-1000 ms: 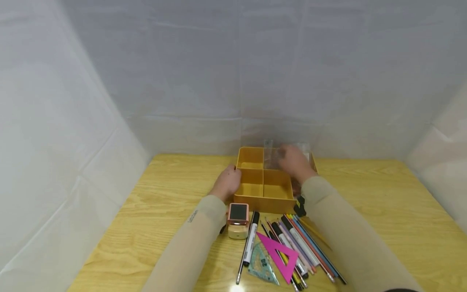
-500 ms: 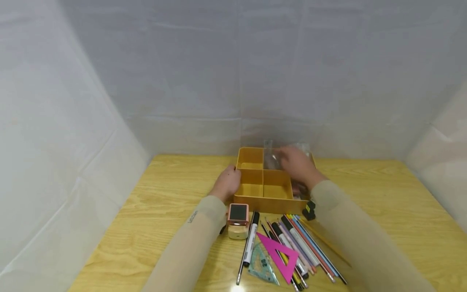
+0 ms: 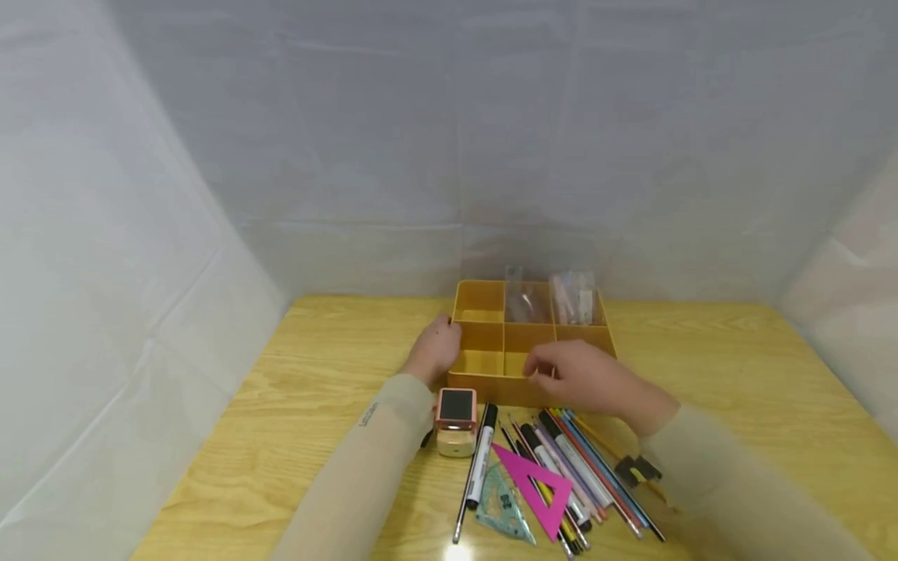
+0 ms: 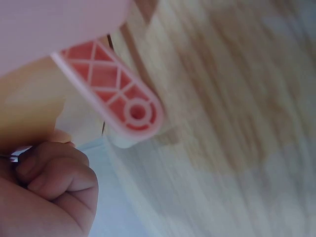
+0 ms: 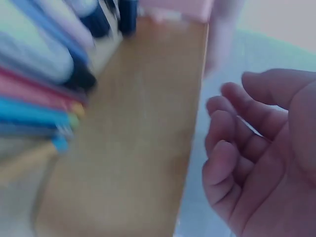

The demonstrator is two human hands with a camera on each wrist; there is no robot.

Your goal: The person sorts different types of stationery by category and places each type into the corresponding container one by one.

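Counting first: one yellow plastic organiser tray (image 3: 533, 343) with six compartments that I can make out, at 12 o'clock on the wooden table (image 3: 737, 389). Two clear packets (image 3: 550, 298) stand in its far cells. Left hand (image 3: 438, 351) rests against the tray's 9 o'clock wall, fingers curled in the wrist view, holding nothing that shows. Right hand (image 3: 582, 378) hovers over the tray's 6 o'clock edge, fingers loosely bent, empty (wrist view blurred). Just toward 6 o'clock: a bundle of pens and pencils (image 3: 575, 467) (too packed to count), one black-and-white marker (image 3: 482, 460), two set squares, pink (image 3: 536, 491) and clear teal (image 3: 503, 510), one pink-topped sharpener (image 3: 457, 421), one black-and-yellow clip (image 3: 640, 470).
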